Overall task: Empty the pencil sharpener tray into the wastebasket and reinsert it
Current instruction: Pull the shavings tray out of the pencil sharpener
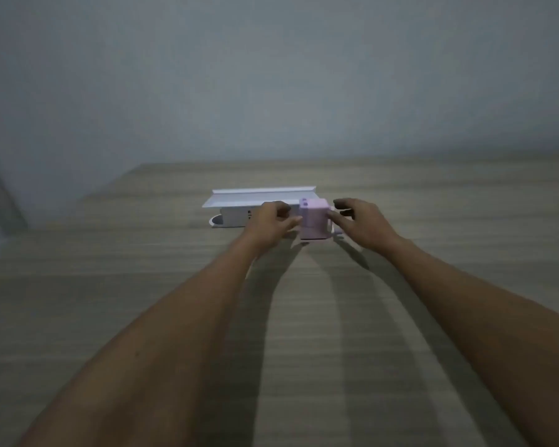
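Far out on the wooden bench, the pink pencil sharpener stands upright between both hands. The left hand touches its left side with fingers curled; the right hand is half open, fingertips at its right side — equally near, neither gripping firmly, as far as I can judge. A white box lies just behind, long axis crosswise. Bare grey wall beyond — no wastebasket visible.

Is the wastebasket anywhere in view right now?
No, only the pink sharpener, a white box behind it, both hands and the wooden table show.
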